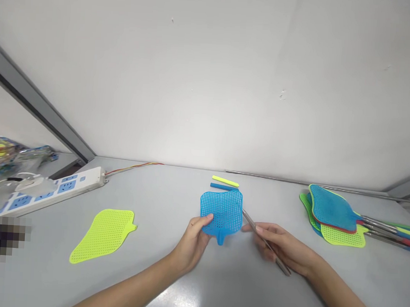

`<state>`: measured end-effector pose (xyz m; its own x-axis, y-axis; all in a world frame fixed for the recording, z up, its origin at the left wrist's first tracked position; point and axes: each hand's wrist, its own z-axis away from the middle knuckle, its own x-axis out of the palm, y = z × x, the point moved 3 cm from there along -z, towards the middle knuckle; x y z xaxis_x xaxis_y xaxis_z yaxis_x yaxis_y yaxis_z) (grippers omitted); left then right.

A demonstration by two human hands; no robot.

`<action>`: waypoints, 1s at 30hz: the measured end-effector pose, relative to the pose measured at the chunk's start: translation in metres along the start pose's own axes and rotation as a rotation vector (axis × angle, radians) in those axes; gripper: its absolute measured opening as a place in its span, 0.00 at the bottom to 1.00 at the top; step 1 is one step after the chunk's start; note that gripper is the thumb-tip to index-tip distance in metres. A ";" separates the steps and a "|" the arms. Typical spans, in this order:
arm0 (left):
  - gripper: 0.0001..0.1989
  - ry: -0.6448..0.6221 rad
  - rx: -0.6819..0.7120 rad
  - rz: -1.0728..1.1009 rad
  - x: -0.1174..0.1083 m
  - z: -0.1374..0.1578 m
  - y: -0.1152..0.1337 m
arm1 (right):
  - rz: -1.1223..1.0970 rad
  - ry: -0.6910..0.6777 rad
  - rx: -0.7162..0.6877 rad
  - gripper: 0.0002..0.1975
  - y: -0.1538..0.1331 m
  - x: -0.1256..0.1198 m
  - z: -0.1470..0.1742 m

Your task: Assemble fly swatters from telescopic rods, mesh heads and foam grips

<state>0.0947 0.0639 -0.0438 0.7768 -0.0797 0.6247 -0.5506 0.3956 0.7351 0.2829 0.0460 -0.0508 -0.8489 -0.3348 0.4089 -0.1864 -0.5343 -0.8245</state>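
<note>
My left hand (189, 245) pinches a blue fly swatter head (224, 208) by its lower left edge, thumb on the mesh, the short socket pointing down toward me. In my right hand (281, 246) is a thin metal rod (250, 219), slanted with its upper end beside the swatter head's right edge; whether it is one rod or two together I cannot tell. Just behind the head lie a blue handle sleeve (218, 187) and a yellow-green handle sleeve (225, 181). A loose yellow-green swatter head (104, 236) lies flat to the left.
Fly swatters with metal shafts (333, 210) are piled at the right. A long metal rod (276, 178) runs along the wall. On the left sit a white power strip (94, 179) with plugs, coloured wires (134, 167) and plastic-bagged items (17, 156). A grey frame post (44, 102) rises there.
</note>
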 end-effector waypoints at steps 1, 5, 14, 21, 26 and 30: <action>0.09 -0.011 0.012 -0.025 0.002 0.001 0.001 | -0.003 0.000 0.005 0.16 0.002 0.003 0.001; 0.14 -0.058 0.076 -0.227 0.009 0.007 0.002 | -0.065 -0.061 0.064 0.14 0.013 0.019 0.003; 0.15 0.003 0.197 -0.504 0.009 0.011 0.002 | -0.273 -0.170 0.133 0.11 0.023 0.039 0.001; 0.16 0.067 0.162 -0.413 0.000 0.007 -0.003 | -0.200 -0.249 0.158 0.09 0.022 0.036 0.001; 0.17 0.081 0.159 -0.266 -0.002 0.003 -0.003 | -0.168 -0.256 0.176 0.09 0.023 0.037 0.002; 0.17 0.034 0.146 -0.177 0.001 0.000 -0.001 | -0.138 -0.276 0.181 0.09 0.022 0.037 0.002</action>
<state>0.0958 0.0629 -0.0440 0.8738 -0.1040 0.4751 -0.4411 0.2419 0.8643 0.2484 0.0205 -0.0536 -0.6512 -0.4337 0.6228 -0.1784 -0.7101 -0.6811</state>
